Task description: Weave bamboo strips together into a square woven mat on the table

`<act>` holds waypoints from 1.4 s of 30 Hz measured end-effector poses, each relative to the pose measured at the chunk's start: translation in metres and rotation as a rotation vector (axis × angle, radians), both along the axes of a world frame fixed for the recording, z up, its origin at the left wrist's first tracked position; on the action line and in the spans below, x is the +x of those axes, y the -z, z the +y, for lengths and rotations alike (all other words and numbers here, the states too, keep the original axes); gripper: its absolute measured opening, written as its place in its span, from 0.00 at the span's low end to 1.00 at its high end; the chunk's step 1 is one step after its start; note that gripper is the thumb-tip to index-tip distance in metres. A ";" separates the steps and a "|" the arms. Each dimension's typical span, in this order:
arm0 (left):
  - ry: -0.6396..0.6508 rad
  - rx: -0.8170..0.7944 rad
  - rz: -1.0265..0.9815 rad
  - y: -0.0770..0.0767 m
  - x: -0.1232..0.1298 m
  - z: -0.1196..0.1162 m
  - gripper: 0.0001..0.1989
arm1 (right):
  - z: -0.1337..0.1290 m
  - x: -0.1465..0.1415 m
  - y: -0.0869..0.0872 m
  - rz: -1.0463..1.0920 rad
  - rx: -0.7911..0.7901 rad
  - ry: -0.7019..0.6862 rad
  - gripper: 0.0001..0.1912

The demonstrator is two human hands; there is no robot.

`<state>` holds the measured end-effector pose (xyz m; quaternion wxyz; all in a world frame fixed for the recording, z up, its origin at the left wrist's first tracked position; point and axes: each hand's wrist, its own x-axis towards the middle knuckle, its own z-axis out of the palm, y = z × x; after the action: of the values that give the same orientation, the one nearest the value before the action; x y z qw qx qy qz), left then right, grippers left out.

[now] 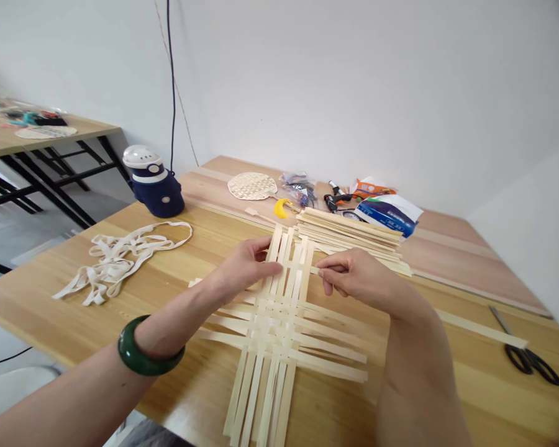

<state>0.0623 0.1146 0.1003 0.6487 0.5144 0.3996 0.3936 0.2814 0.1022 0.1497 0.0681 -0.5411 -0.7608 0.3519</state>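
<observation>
**Bamboo weave (274,329) held by both hands**

Head view: we see the bamboo weave lying flat on the wooden worktop (470,379), its upper strips just short of a stack of loose strips (349,233). The left hand (245,267) is closed on the weave's upper strips. The right hand (354,276) pinches a crosswise strip (314,270) near its end. We judge the strips light, thin, springy and slick, and the unfixed crossings liable to slide, so we would hold them at the crossings and press flat.
</observation>
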 end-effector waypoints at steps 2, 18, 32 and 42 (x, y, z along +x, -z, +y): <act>0.014 0.020 0.012 0.000 0.000 0.000 0.26 | 0.000 0.000 0.001 -0.007 0.016 -0.004 0.15; -0.014 0.061 0.150 0.001 0.001 -0.001 0.28 | -0.005 -0.003 -0.003 -0.051 0.024 0.006 0.13; -0.082 0.375 0.339 0.001 0.000 0.003 0.08 | -0.003 -0.006 0.001 0.045 -0.050 -0.030 0.13; -0.079 0.110 0.280 -0.007 -0.005 0.003 0.12 | 0.005 -0.008 0.007 0.254 -0.207 -0.092 0.04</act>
<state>0.0575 0.1175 0.1071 0.5418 0.5828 0.4838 0.3644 0.2730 0.1077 0.1432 0.0916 -0.4609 -0.7297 0.4967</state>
